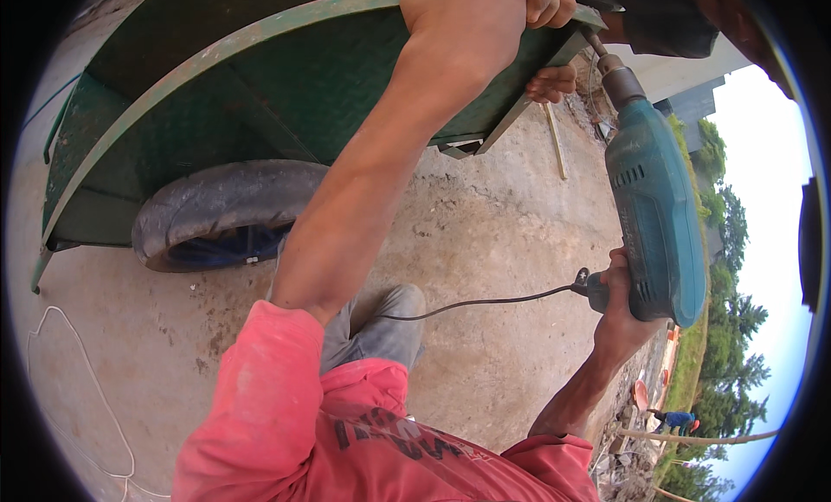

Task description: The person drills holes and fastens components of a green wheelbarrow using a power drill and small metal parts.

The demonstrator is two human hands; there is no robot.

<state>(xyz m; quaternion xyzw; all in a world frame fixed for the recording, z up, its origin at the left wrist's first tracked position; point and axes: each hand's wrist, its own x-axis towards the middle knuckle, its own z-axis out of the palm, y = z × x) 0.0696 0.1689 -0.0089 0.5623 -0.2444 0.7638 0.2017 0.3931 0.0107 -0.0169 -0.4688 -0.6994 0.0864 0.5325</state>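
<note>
My right hand (pixel 621 303) grips a teal power drill (pixel 651 199), whose black cord curves leftward past my legs. The drill's bit and metal chuck (pixel 621 80) point up against the corner of a green metal frame (pixel 234 39). My left hand (pixel 467 13) is at the top, closed on the frame's rim, partly cut off by the picture edge. Another person's hand (pixel 551 84) holds the frame from below, near the bit, with a dark sleeve (pixel 671 26) behind the drill.
A black tyre on a blue wheel (pixel 212 199) sits under the green metal body. The concrete floor (pixel 467 363) has a white cord (pixel 130 454) at left and a thin strip (pixel 554 143). At far right are a distant worker (pixel 679 421), poles, rubble and trees.
</note>
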